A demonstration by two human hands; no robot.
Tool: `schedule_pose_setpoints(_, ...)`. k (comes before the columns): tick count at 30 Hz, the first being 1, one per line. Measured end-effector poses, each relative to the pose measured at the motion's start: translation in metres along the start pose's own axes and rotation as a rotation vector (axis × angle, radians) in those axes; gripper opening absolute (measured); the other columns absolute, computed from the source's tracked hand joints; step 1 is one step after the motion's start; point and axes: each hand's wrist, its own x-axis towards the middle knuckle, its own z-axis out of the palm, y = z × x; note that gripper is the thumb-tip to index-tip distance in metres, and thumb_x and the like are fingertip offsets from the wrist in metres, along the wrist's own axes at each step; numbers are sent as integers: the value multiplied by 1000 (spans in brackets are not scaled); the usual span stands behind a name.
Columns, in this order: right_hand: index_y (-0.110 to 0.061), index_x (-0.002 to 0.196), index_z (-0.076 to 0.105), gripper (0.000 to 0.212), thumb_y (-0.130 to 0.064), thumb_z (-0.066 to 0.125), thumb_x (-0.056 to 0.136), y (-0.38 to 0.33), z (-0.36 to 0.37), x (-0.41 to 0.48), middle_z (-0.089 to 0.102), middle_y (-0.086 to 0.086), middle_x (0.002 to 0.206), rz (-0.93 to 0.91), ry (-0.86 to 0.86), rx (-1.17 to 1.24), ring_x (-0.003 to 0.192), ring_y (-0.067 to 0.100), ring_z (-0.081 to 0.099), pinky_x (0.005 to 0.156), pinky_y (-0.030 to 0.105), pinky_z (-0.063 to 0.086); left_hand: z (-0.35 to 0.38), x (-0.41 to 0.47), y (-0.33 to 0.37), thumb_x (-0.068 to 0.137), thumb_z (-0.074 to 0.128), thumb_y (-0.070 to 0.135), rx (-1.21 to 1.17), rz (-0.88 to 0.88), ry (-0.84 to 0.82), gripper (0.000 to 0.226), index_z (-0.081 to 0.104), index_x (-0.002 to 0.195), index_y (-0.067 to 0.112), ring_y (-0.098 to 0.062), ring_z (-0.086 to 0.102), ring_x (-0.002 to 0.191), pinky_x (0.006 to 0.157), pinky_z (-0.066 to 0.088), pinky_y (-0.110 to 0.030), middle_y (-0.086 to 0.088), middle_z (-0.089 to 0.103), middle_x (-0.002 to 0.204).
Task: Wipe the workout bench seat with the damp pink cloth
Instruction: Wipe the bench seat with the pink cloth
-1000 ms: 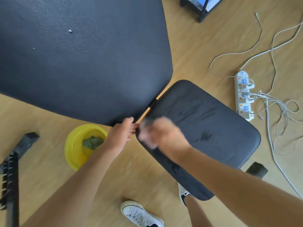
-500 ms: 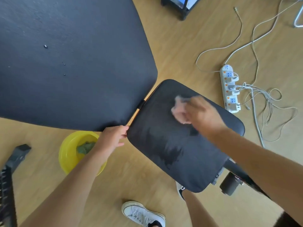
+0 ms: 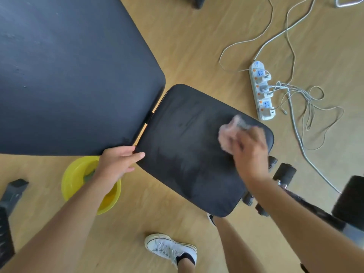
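Observation:
The black padded bench seat fills the middle of the view, with damp streaks across its surface. My right hand presses the crumpled pink cloth onto the seat near its far right corner; both are motion-blurred. My left hand rests at the seat's near left corner, fingers laid on the edge where it meets the large black backrest.
A yellow basin with a green rag stands on the wood floor under my left arm. A white power strip and tangled white cables lie to the right. Black foam rollers and frame parts stick out at the right. My white sneaker is below.
My right hand has swept the pink cloth from the seat's near left corner across to its far right side. My left hand stays at the seat's corner.

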Motion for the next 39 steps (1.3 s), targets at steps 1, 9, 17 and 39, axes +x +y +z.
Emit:
schedule_pose_setpoints(1,12,79,52,28,-1,36,98,0,15,-27,46,27,79,-220,-34,87,71,37,45,64,42,37,1,0,1,80,87,23,3,-2,7,65,65,138,6,-28,71,111,95,60,-44,-13,67,136)
schedule_pose_setpoints(9,10,77,59,28,-7,49,98,34,-51,12,48,23,74,-81,-28,-62,65,39,51,51,50,47,10,-1,5,78,88,12,-33,-40,73,61,66,135,5,-34,72,106,84,59,-34,-13,69,130)
schedule_pose_setpoints(17,-16,78,67,23,-14,59,100,13,-5,-87,58,2,79,-892,-677,-150,74,23,54,69,36,52,17,2,5,75,90,9,-47,-96,140,57,71,129,10,-32,76,89,82,58,-32,-11,72,127)
schedule_pose_setpoints(39,-12,53,45,48,-20,64,96,-96,4,210,31,5,57,69,-461,-43,56,19,28,45,26,23,13,15,-3,73,92,19,75,-29,134,56,74,125,8,-30,74,104,98,57,-43,-8,77,118)
